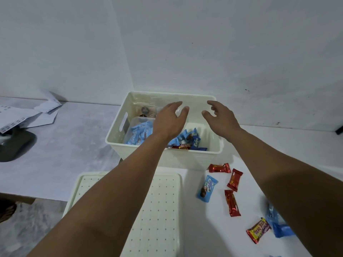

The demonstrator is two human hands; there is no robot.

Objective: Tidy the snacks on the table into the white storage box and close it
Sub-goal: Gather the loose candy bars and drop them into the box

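The white storage box (213,145) stands open at the table's back, with blue snack packets (138,135) and a red one (182,146) inside. Both my hands hover over it with relaxed, spread fingers and hold nothing: my left hand (169,118) above the middle, my right hand (220,115) toward the right side. The box's perforated white lid (159,210) lies flat in front of it. On the table to the right lie three red snack bars (234,179), a blue packet (207,188), a red-and-yellow packet (258,230) and a blue packet (276,223) partly under my right forearm.
Papers (31,117) lie at the far left over a dark object (16,145). A grey wall rises straight behind the box. The table's left edge drops to a marbled floor (27,229).
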